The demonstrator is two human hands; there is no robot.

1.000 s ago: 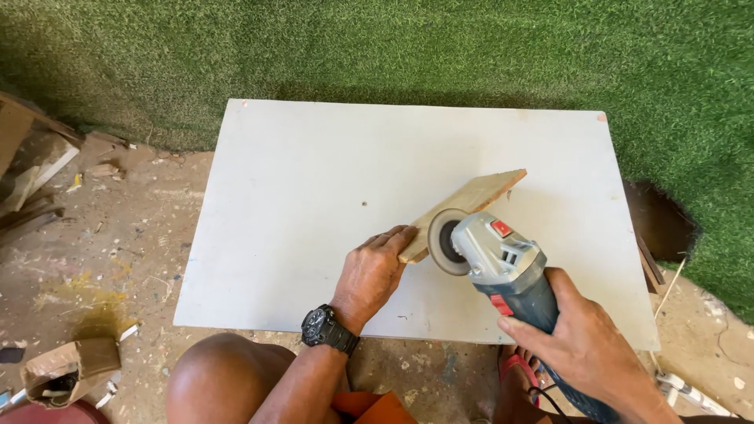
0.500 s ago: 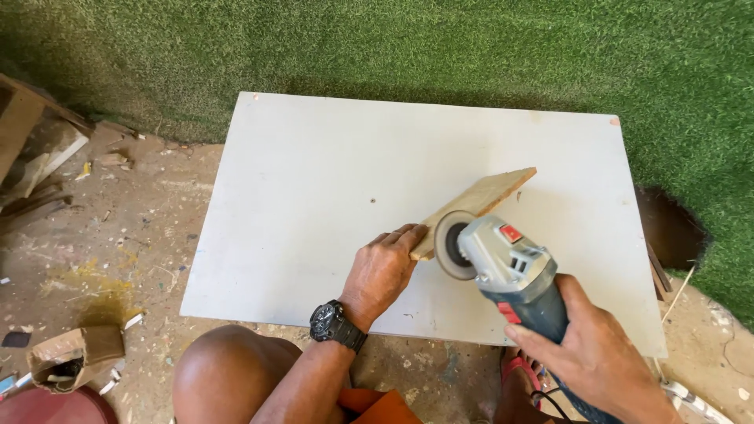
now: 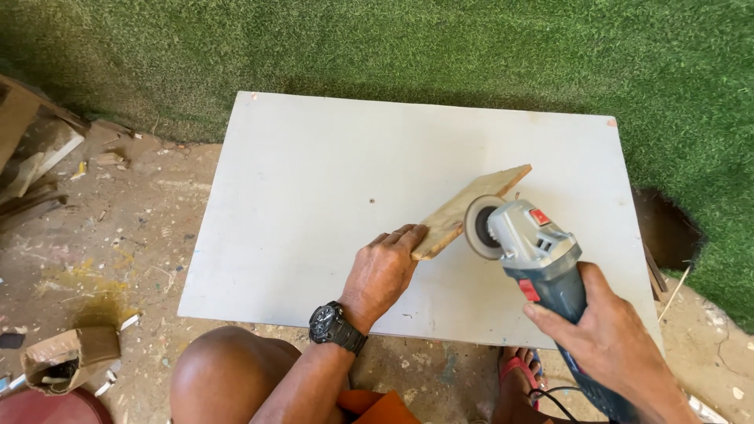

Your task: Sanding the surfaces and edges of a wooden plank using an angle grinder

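left hand (image 3: pixel 382 271) is pressing flat, fingers open, on a wood strip (image 3: pixel 468 209) near the table (image 3: pixel 314 180)'s right edge; right hand (image 3: pixel 609 339), fingers wrapped, is gripping an angle grinder (image 3: pixel 534 255) whose disc is meeting the strip.

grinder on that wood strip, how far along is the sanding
Done: cannot tell; no finished stretch shows. In hand: left hand pins the near end of the flat tan wood strip to the white board table, while right hand holds the blue-grey angle grinder, disc at the strip's long edge around midway. Left: probably the far end.
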